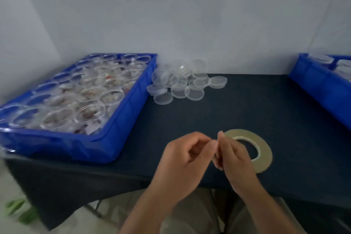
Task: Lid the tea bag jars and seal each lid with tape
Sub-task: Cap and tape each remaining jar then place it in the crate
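Left hand [187,155] and right hand [235,156], fingers curled, meet at the fingertips just by the flat tan tape roll [266,152]; whether they pinch anything cannot be told.

The left hand [187,156] and right hand [234,155] are held close together, backs toward the camera, fingers curled in. The left thumb and forefinger tips [213,144] touch the right hand's fingertips. The right forefinger sticks up just above that meeting point. Whether anything is pinched there cannot be made out. The bare left forearm [152,205] and right forearm [266,207] angle in toward each other.
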{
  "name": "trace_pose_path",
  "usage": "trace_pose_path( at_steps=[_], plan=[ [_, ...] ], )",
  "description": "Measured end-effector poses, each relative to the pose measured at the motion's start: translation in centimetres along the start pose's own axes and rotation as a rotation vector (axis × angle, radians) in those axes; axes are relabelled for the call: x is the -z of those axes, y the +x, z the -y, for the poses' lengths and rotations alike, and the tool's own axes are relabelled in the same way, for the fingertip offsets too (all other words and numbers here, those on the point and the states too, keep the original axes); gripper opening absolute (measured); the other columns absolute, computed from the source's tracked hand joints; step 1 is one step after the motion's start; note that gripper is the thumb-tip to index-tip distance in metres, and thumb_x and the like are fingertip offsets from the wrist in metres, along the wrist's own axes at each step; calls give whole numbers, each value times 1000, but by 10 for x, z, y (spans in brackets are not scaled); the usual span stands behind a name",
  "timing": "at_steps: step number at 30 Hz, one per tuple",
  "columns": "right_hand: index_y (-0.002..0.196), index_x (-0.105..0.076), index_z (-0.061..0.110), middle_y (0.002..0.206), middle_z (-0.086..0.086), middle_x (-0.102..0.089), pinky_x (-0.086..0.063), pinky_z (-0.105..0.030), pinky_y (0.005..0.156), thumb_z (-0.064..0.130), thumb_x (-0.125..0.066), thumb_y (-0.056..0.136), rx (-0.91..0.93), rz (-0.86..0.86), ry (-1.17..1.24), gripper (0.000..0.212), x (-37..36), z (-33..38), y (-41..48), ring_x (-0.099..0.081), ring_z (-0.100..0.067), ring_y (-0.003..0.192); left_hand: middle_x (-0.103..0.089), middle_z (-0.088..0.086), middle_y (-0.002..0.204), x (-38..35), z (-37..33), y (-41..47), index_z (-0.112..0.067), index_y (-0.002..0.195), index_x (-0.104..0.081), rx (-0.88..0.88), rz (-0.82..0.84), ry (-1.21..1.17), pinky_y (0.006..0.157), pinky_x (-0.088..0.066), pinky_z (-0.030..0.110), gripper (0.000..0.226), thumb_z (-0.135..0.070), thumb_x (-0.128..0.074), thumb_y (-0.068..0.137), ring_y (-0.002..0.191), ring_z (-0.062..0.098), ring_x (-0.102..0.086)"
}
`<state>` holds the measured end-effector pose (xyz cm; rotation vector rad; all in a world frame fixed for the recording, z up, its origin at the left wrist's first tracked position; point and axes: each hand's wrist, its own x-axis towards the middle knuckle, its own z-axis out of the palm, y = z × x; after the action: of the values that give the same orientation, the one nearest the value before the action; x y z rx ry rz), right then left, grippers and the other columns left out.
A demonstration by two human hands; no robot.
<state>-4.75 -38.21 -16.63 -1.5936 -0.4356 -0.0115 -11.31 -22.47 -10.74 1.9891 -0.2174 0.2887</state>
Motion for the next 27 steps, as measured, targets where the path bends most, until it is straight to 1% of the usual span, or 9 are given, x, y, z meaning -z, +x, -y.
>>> trace_pose_path(
  at_steps=[5,8,11,13,17,20,22,24,27],
  plan=[
    [62,-54,20,61,-5,-57,-46,-26,58,64,-51,102,14,219,-243,60,-14,-20,-6,-53,-12,55,-74,-26,87,76,7,31,-47,96,-71,34,-198,315,65,-58,28,28,-67,-52,98,79,-3,-71],
    [68,-59,22,65,-2,-61,-48,-21,61,65,-52,95,-34,266,-351,51,-14,-20,-2,-57,-13,58,-75,-22,98,144,23,76,-42,98,-73,187,-302,557,77,-56,34,19,-45,-55,101,87,0,-69],
    [68,-59,22,65,-2,-61,-49,-19,62,62,-54,95,-53,250,-335,48,-13,-20,-1,-56,-10,59,-68,0,134,196,43,120,-28,130,-69,434,-181,958,95,-56,44,32,-18,-56,102,115,25,-67],
    [67,-58,21,65,-2,-60,-49,-19,62,60,-55,96,-76,237,-306,49,-12,-20,-1,-56,-9,60,-66,10,135,212,55,138,-14,139,-64,569,-46,1137,100,-55,46,39,-14,-57,100,116,31,-65],
    [64,-56,23,64,-1,-58,-48,-20,62,59,-54,97,-98,206,-254,49,-9,-21,-2,-55,-9,61,-68,10,131,217,65,152,-7,129,-70,602,83,1121,107,-50,44,30,-20,-55,107,117,28,-64],
    [64,-55,22,63,0,-56,-48,-20,61,58,-53,99,-88,190,-241,50,-9,-24,-2,-54,-9,60,-70,3,119,224,62,143,-12,117,-72,584,194,1031,93,-45,38,31,-31,-49,110,104,19,-64],
    [66,-55,20,64,-2,-57,-48,-19,61,59,-53,99,-82,178,-255,51,-9,-26,-2,-54,-9,60,-70,0,122,228,59,137,-16,117,-73,584,312,1002,90,-44,35,31,-39,-54,108,108,18,-65],
    [67,-55,19,65,-2,-58,-47,-19,61,58,-53,99,-75,177,-262,51,-10,-27,-2,-55,-9,61,-69,1,128,229,58,135,-17,127,-73,572,324,986,91,-45,35,35,-42,-60,106,118,23,-65],
    [67,-56,19,65,-3,-58,-47,-18,60,56,-53,101,-64,183,-262,50,-10,-27,-2,-55,-10,61,-74,1,122,230,61,135,-20,119,-76,520,296,960,87,-48,31,25,-34,-59,107,109,19,-68]
  ],
)
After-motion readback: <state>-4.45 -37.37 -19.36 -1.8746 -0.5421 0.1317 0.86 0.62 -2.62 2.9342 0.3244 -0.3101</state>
